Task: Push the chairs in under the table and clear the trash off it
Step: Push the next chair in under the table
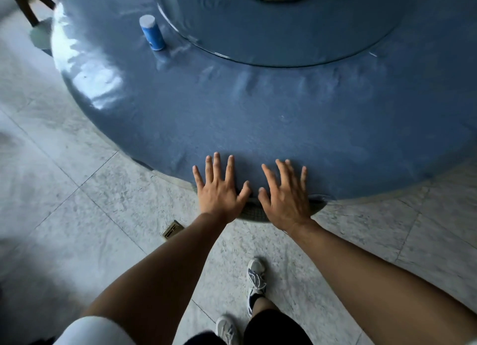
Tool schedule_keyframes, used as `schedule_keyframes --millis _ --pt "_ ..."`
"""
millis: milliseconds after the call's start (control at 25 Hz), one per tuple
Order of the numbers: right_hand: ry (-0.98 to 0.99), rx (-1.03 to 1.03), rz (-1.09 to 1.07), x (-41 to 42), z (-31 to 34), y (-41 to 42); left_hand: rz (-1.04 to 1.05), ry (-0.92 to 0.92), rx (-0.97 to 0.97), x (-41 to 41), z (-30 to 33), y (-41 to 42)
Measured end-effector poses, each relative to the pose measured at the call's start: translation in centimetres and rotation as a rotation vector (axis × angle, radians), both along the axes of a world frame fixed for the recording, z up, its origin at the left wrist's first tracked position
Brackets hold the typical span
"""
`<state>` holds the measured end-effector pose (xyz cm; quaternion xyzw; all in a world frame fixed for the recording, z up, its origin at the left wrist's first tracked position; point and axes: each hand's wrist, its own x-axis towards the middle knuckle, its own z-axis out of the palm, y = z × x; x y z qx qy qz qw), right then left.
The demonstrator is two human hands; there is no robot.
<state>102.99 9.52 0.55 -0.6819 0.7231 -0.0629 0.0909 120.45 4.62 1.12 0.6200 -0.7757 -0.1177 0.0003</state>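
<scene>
Standing upright left of the glass turntable [296, 47], a blue canister [152, 33] is seen on the round table [180, 112]. Left hand [219, 189] and right hand [284, 196] are spread flat, empty, over a chair back [254, 211] tucked at the table edge.

1 round table [180, 117], 1 glass turntable [284, 40], 1 blue canister [152, 32], 2 hands [220, 187], 2 shoes [256, 275]

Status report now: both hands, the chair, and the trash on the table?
Left hand and right hand open, flat, no grip. Chair nearly all under table. Blue cup upright on table. Nothing in the way.
</scene>
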Motion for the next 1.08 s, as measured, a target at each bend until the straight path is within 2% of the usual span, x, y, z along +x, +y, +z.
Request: schedule_keyframes --millis 200,360,760,1080 --pt "0.072 0.099 0.158 2.4 2.1 -2.8 0.151 -0.007 0.064 4.7 2.3 0.3" --pt "0.089 0.149 0.295 8.8 4.0 -5.9 0.324 -0.033 0.102 11.4 3.5 0.8" --pt "0.173 0.246 0.561 33.2 6.9 -11.1 0.655 -0.004 0.149 35.5 5.5 2.1" --pt "0.209 0.236 0.658 48.7 8.2 -15.1 0.819 0.056 0.128 49.8 7.5 1.1"
